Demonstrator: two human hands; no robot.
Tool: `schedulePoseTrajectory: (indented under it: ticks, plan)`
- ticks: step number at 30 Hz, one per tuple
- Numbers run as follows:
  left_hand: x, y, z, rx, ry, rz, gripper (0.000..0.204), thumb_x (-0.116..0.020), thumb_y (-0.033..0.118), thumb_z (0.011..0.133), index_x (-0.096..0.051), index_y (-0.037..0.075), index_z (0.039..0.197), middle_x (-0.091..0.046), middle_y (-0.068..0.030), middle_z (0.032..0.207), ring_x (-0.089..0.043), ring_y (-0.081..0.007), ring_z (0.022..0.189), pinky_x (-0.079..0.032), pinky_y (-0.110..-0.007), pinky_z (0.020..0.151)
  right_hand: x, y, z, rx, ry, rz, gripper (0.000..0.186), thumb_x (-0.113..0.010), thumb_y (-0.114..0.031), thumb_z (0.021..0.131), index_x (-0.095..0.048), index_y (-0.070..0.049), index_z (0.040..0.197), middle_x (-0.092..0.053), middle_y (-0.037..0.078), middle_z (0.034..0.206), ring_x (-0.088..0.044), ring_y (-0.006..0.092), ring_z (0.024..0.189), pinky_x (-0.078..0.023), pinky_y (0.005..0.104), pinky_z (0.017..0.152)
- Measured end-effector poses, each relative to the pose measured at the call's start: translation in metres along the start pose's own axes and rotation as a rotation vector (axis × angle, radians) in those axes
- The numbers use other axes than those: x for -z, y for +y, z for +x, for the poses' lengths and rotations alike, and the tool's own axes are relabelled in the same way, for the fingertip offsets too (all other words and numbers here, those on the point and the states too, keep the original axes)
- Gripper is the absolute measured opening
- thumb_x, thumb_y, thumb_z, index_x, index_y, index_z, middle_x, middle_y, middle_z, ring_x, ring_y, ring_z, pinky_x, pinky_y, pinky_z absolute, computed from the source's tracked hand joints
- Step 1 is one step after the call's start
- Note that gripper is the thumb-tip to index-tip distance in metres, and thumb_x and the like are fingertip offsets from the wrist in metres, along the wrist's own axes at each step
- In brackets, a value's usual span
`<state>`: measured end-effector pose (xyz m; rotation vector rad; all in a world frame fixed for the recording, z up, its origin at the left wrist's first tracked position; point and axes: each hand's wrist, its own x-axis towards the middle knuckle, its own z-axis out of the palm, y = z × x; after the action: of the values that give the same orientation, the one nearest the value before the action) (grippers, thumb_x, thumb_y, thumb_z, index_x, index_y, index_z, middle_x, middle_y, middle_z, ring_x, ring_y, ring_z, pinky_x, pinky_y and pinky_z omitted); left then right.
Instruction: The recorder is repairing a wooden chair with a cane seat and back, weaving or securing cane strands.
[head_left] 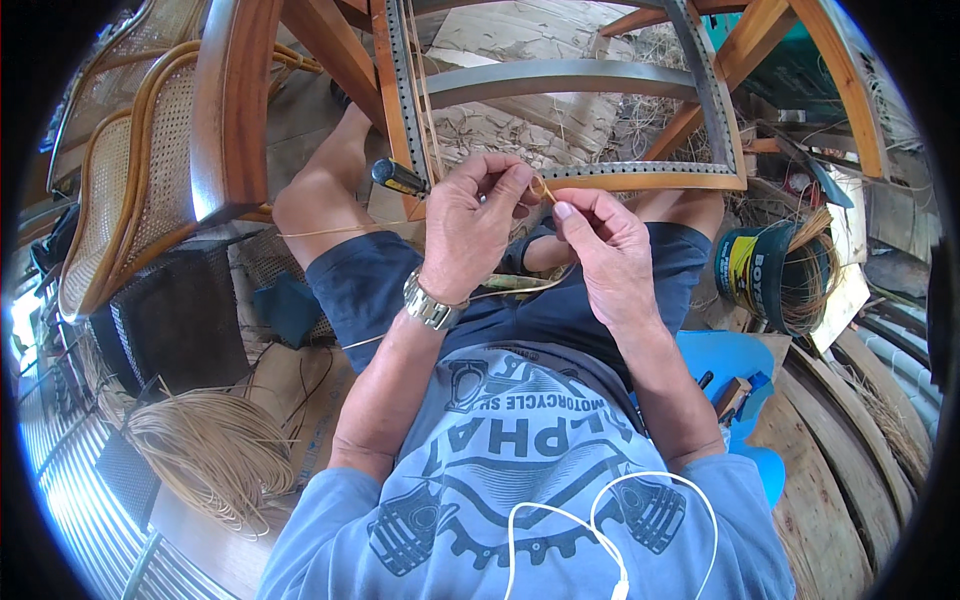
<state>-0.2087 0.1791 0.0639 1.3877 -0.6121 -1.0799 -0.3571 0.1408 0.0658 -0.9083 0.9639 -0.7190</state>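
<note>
My left hand [466,225] and my right hand [610,260] are close together over my lap, both pinching a thin yellow cane strand [542,187] that makes a small loop between my fingertips. A length of it trails out to the left. Just beyond my hands is a wooden frame [660,180] with small holes along its edges and a few strands hanging along its left side. A tool with a black and yellow handle [398,177] stands at that frame's near left corner, just left of my left hand.
Woven-cane chairs [100,220] and a dark mesh panel [175,310] are at the left, above a coil of pale cane [200,450]. A bucket [740,270] of cane stands at the right, near a blue plastic piece [720,350] holding small tools and wooden boards [810,480].
</note>
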Motion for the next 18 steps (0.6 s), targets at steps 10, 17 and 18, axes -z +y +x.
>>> schedulePoseTrajectory:
  ticks: [10,17,18]
  plan:
    - [-0.001,-0.007,-0.006,0.011,-0.105,0.226,0.016,-0.058,0.013,0.1,-0.058,-0.002,0.103,-0.065,-0.0063,0.088,-0.063,-0.0112,0.077,-0.054,-0.025,0.069,0.01,0.021,0.002,0.188,0.066,-0.361,0.01,-0.061,-0.008,0.096,-0.066,0.0,0.098,-0.059,0.0,0.074,-0.05,0.0034,0.066,-0.042,0.0211,0.058]
    - [-0.005,0.0,-0.006,0.007,-0.139,0.433,0.019,-0.055,0.015,0.101,-0.056,-0.004,0.101,-0.066,-0.0098,0.089,-0.066,-0.0146,0.078,-0.056,-0.028,0.071,0.018,0.008,-0.005,0.224,0.002,-0.526,0.013,-0.063,-0.011,0.093,-0.065,0.001,0.097,-0.067,0.005,0.083,-0.058,0.0072,0.076,-0.048,0.0243,0.066]
    - [-0.006,0.0,-0.005,0.013,-0.172,0.435,0.019,-0.055,0.015,0.101,-0.056,-0.004,0.101,-0.066,-0.0098,0.089,-0.066,-0.0146,0.078,-0.056,-0.028,0.071,0.02,0.007,-0.005,0.217,0.035,-0.522,0.013,-0.063,-0.011,0.093,-0.065,0.001,0.097,-0.067,0.005,0.083,-0.058,0.0072,0.076,-0.048,0.0243,0.066]
